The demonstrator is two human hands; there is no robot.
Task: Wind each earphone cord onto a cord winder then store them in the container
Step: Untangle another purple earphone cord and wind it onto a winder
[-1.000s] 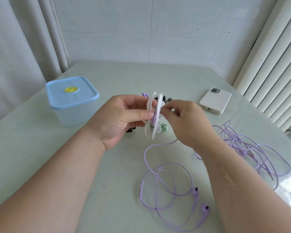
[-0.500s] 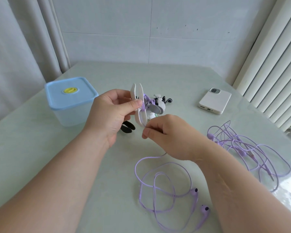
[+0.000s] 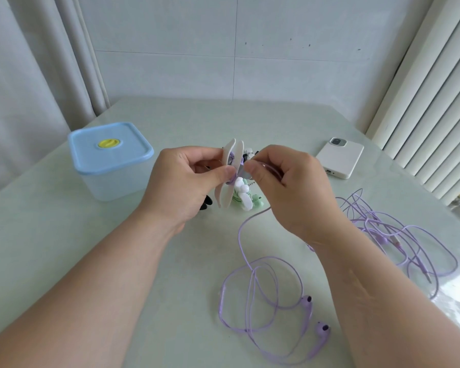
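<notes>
**Winding lavender cord #1: keep tension, feed it into the slot**

- Left hand (image 3: 186,181) pinches the white flat two-winged plastic cord winder (image 3: 239,152) between thumb and fingertips, held upright above the pale green table (image 3: 197,123).
- A few purple turns already sit on the core between the wings.
- Right hand (image 3: 290,189) pinches the thin lavender earphone cord (image 3: 240,235) just beside the winder. The rest trails down to loose loops on the table, and both earbuds (image 3: 307,302) lie at the near end.

My read on doing it well:
- Pinch close to the core so each turn drops between the wings rather than over an edge.
- Keep tension light and even; slack will likely spring off.
- Let the table loops pay out freely, since they overlap and could knot.
- Leave a short tail at the buds.

Still queued:
- The second lavender cord heap (image 3: 377,229) lies right, well apart.
- The translucent square container with blue lid (image 3: 112,181) sits left, lid still on.
- Spare white and mint-green winders (image 3: 246,200) lie behind the hands.
</notes>
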